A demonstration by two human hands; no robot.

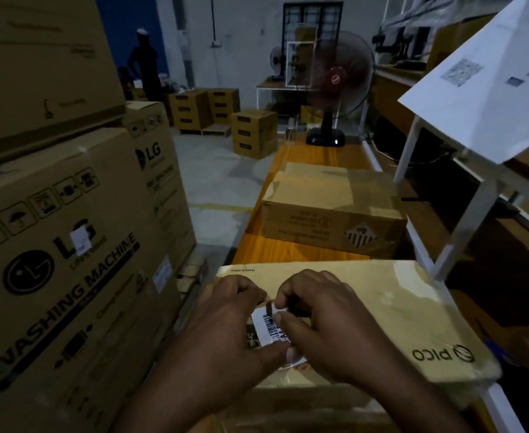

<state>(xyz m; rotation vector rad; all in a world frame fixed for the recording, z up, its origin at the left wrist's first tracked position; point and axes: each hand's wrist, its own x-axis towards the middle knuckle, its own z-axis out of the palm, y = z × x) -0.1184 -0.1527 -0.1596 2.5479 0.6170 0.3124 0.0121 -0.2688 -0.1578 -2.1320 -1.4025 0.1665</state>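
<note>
I logged left hand [225, 326] and right hand [332, 326] side by side, knuckles up, fingers curled, thumbs under fingertips, both pinching the label [266, 327] between them.

orange table [288, 250] carries a pico box [397, 314], a taped carton [335, 214] and a fan [339, 79].

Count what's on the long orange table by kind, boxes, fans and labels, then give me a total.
Brown cardboard boxes: 2 (PICO-printed box, tape-wrapped box)
Black pedestal fan: 1
White barcode label: 1
Total: 4
</note>
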